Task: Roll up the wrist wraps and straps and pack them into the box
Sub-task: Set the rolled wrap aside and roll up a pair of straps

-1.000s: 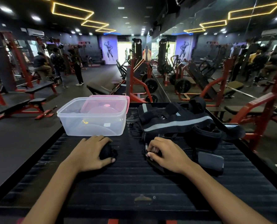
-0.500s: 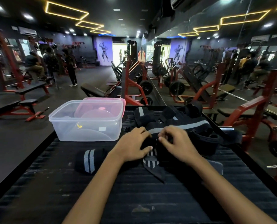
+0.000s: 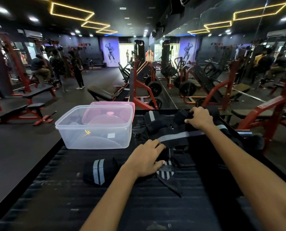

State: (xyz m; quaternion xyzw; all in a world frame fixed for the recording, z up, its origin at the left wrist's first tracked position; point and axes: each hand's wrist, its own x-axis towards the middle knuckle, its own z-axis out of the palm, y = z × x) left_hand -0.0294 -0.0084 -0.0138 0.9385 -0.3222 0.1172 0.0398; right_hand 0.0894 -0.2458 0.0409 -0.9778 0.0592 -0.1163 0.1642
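Observation:
A clear plastic box (image 3: pixel 95 142) stands open on the black ribbed surface (image 3: pixel 139 207), its pink lid (image 3: pixel 112 104) leaning behind it. A rolled black wrap with grey stripes (image 3: pixel 99 170) lies in front of the box. Right of the box sits a heap of black wraps and straps (image 3: pixel 169 135), one with a long grey stripe. My left hand (image 3: pixel 147 157) grips a black striped strap at the heap's near edge. My right hand (image 3: pixel 200 117) reaches to the far side and grips a black wrap there.
The surface drops off at its left and right edges to the gym floor. A mirror wall runs along the right. Red benches and weight machines (image 3: pixel 139 90) stand beyond, and people are at the far left.
My right hand has left the near edge of the heap and reached to its far side. My left hand stays on the striped strap. The rolled wrap lies free in front of the box.

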